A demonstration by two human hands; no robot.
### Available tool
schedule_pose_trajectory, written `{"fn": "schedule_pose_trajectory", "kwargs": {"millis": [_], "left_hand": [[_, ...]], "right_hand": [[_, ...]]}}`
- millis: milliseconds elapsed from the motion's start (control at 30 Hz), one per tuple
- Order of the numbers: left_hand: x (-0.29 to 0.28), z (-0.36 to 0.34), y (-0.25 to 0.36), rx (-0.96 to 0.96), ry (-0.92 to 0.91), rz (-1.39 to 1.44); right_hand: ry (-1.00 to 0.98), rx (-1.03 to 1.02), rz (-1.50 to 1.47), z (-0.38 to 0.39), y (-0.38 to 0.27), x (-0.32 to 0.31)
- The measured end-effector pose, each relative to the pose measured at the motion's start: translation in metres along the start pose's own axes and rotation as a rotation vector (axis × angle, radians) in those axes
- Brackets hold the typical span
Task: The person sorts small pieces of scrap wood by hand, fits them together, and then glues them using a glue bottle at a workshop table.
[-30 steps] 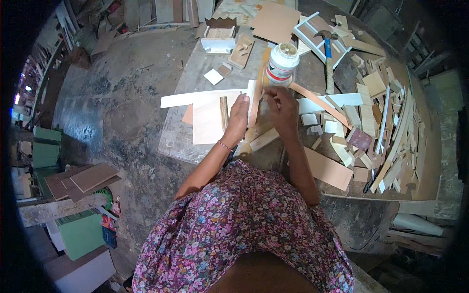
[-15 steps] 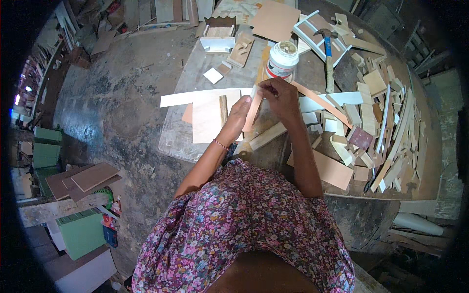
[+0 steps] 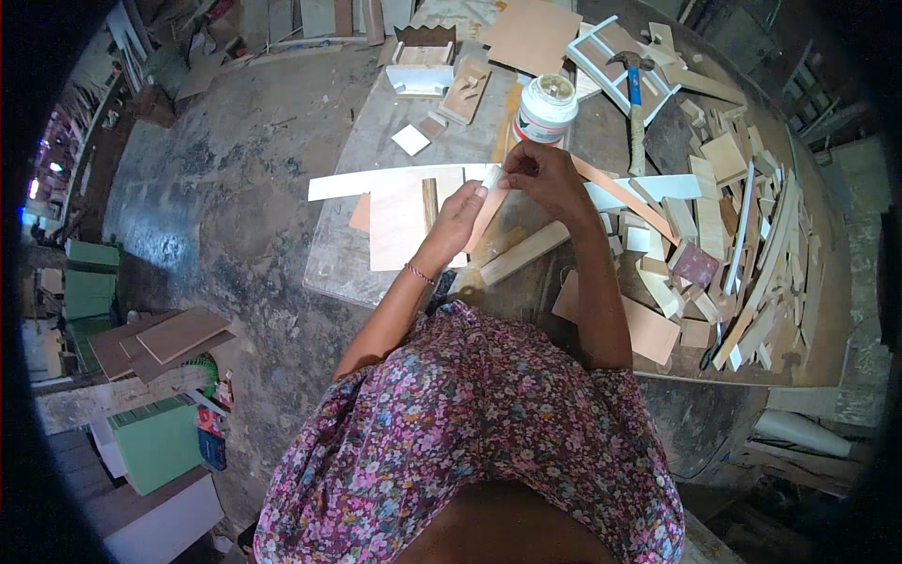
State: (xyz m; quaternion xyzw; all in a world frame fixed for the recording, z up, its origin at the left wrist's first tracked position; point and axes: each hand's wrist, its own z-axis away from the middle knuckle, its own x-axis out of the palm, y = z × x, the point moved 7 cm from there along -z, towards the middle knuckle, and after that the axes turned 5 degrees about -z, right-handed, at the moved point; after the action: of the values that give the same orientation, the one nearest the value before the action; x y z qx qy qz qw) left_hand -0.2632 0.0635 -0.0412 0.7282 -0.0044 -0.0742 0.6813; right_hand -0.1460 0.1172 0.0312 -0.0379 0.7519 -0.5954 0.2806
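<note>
A thin, light wooden strip [image 3: 484,228] stands tilted over the table, its pale upper end away from me. My left hand [image 3: 454,218] is closed on it, thumb along its left side near the top. My right hand [image 3: 548,184] pinches at the strip's right edge close to that upper end; whether anything small is between those fingertips is hidden. Just beyond the hands stands an open white jar [image 3: 545,111] with pale stuff inside. Below the left hand lie a flat pale board [image 3: 399,235] and a short brown-edged stick [image 3: 429,202].
A hammer [image 3: 635,113] with a blue-and-tan handle rests across a white frame [image 3: 601,68] at the back right. Wood offcuts [image 3: 752,244] are heaped on the right. A small wooden box-like piece [image 3: 420,70] and a white square [image 3: 411,140] are farther left. A long white strip [image 3: 366,183] crosses the table.
My right hand has slid slightly down and right along the strip's edge, uncovering more of its pale top end. The left hand keeps its hold.
</note>
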Motion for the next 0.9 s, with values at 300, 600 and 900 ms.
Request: {"fn": "schedule_pose_trajectory", "kwargs": {"millis": [300,600,900], "left_hand": [[-0.001,0.0,0.002,-0.032,0.067,-0.026],[-0.001,-0.003,-0.018,-0.103,-0.01,-0.003],[0.007,0.0,-0.017,-0.051,-0.011,0.041]], "right_hand": [[-0.037,0.07,-0.066,-0.007,0.009,0.003],[-0.077,0.071,-0.057,-0.01,0.022,0.008],[-0.164,-0.001,-0.048,-0.005,0.026,0.009]]}}
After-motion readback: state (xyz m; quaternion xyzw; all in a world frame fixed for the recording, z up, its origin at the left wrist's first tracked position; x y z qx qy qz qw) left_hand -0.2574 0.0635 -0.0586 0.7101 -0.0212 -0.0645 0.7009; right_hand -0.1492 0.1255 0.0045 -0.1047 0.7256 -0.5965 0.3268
